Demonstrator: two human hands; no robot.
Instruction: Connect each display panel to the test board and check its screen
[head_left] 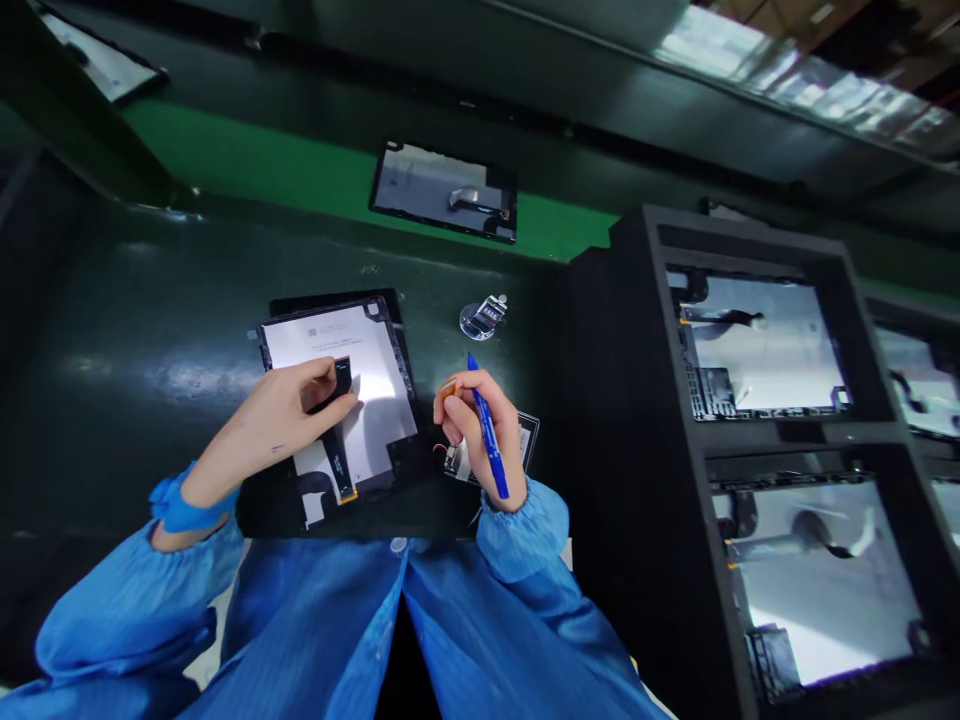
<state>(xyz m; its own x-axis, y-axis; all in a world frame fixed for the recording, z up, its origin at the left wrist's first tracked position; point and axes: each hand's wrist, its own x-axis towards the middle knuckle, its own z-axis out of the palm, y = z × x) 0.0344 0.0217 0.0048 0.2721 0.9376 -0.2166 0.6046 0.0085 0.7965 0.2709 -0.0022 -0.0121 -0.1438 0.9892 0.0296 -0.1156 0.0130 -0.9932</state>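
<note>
A display panel [375, 380] with a white back and black edges lies in front of me, on top of another dark flat piece. My left hand [300, 405] pinches the upper end of its black flex cable [340, 460] between thumb and fingers. To the right, my right hand [480, 425] is closed, with a blue marker pen [489, 440] resting between thumb and index finger. A small orange-brown piece [448, 388] shows at those fingertips; its kind is unclear. Partly beneath that hand lies a small circuit device [529, 436] with a clear edge and thin wires.
A small metal fixture [484, 316] on a round base stands beyond my right hand. Another panel [442, 190] lies on the green strip at the back. At right, a black foam rack [679, 440] holds several panels. A dark post [82, 110] rises at left.
</note>
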